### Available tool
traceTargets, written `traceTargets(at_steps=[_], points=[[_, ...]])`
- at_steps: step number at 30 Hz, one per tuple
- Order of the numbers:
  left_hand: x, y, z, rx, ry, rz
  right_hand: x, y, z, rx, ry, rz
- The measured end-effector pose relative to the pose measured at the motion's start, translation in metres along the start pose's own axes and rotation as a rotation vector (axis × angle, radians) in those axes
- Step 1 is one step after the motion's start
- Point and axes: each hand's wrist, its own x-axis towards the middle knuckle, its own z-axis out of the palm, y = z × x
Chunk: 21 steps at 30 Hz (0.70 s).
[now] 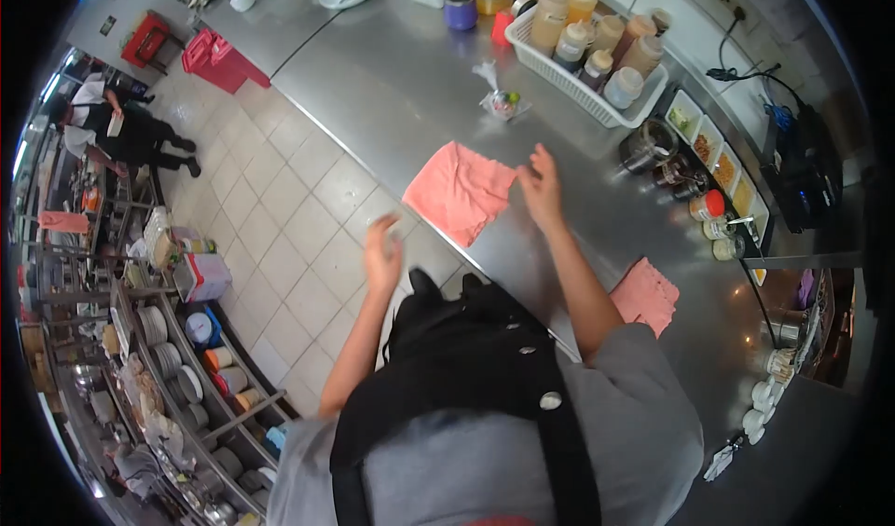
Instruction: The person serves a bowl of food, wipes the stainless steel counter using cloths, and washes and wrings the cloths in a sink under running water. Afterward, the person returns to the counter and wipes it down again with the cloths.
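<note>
A pink cloth [459, 191] lies on the steel counter, part of it at the front edge. My right hand [541, 189] is just beside the cloth's right corner, fingers apart and nothing held; whether it touches the cloth I cannot tell. Off the counter, over the tiled floor, my left hand [383, 251] is raised with its fingers apart and empty. A second pink cloth [645, 296] rests near my right forearm. Farther back on the counter stands a small clear plastic bag [503, 103] with something red and green inside.
A white basket [597, 105] of squeeze bottles stands at the back, beside a purple cup [460, 10]. Jars and trays of toppings [722, 167] line the right. Plate shelves [191, 405] stand at the left, below a person [126, 125] in dark clothes.
</note>
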Motion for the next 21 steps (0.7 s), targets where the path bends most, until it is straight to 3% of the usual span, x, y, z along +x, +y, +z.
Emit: traceTargets(at_steps=[1, 5, 12, 18, 21], points=[[0.023, 0.020, 0.017, -0.003, -0.083, 0.146, -0.005, -0.009, -0.008, 0.001, -0.016, 0.020], [0.052, 0.027, 0.113, 0.197, -0.372, 0.308, -0.015, -0.039, -0.020, -0.077, 0.041, 0.099], [0.169, -0.034, 0.108, 0.376, -0.452, 0.606, -0.019, -0.030, 0.002, -0.141, 0.230, 0.128], [0.340, -0.139, 0.087, 0.553, -0.288, 0.482, -0.019, -0.053, 0.030, -0.150, 0.336, 0.232], [0.424, -0.190, 0.083, 0.597, -0.310, 0.402, -0.034, -0.056, 0.038, -0.188, 0.381, 0.283]])
